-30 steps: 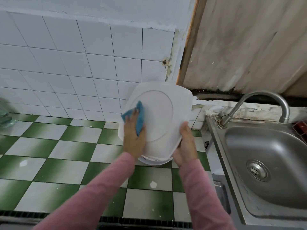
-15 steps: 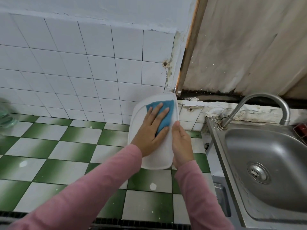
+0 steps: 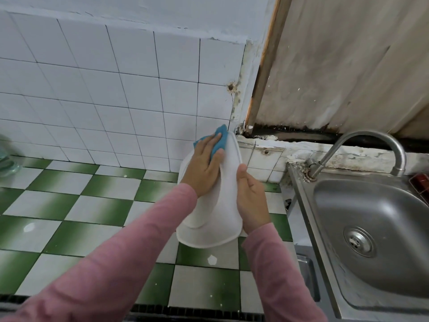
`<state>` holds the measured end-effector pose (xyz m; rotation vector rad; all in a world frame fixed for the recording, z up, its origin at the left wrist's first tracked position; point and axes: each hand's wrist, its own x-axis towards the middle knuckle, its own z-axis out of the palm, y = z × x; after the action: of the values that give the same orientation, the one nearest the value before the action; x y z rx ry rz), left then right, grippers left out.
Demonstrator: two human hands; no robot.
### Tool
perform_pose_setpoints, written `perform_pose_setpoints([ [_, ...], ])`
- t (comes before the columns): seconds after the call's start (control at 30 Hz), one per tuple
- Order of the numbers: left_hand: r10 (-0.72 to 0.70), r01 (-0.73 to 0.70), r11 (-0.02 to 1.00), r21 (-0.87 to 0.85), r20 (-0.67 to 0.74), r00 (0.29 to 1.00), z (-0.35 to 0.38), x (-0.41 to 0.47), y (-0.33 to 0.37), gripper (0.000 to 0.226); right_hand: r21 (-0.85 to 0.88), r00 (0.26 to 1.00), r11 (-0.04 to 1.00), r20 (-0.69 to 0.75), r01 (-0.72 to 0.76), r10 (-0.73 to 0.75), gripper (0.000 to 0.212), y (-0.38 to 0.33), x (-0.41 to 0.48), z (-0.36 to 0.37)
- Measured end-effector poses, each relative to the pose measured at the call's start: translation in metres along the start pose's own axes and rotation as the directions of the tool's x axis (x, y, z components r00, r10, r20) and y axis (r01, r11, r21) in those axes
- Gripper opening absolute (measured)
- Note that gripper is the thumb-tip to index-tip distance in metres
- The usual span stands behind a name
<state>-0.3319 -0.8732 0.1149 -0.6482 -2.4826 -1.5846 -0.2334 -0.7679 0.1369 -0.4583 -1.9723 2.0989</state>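
The left hand [image 3: 204, 169], fingers straight and close together, presses the cloth [image 3: 220, 141] against the top of the plate [image 3: 214, 219], which the right hand [image 3: 251, 199] grips by its right edge, thumb in front, fingers hidden behind, nearly upright above the counter [image 3: 69, 205], left of the sink [image 3: 376, 212].

Both arms are covered by long sleeves in a dusty pink, soft, matte fabric with no print or pattern. The left sleeve [image 3: 120, 259] shows shallow folds along its length and ends in a plain edge at the wrist. The right sleeve [image 3: 278, 270] is the same colour and cloth, lightly creased near its cuff. Beyond the cuffs, the left hand [image 3: 204, 169] and the right hand [image 3: 251, 198] are bare, and the fingers [image 3: 210, 145] have short, rounded nails.
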Motion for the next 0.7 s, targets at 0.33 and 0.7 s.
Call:
perform_pose_setpoints([
  [0.33, -0.201, 0.191, 0.969, -0.159, -0.050, 0.978, -0.004, 0.008, -0.020, 0.045, 0.063, 1.000, 0.998, 0.000, 0.019, -0.020, 0.058, 0.001, -0.005, 0.000],
  [0.7, -0.422, 0.361, 0.861, -0.357, -0.107, 0.900, 0.016, -0.054, -0.055, 0.058, 0.240, 0.953, 0.966, -0.302, 0.091, -0.015, 0.059, -0.010, -0.004, 0.007],
])
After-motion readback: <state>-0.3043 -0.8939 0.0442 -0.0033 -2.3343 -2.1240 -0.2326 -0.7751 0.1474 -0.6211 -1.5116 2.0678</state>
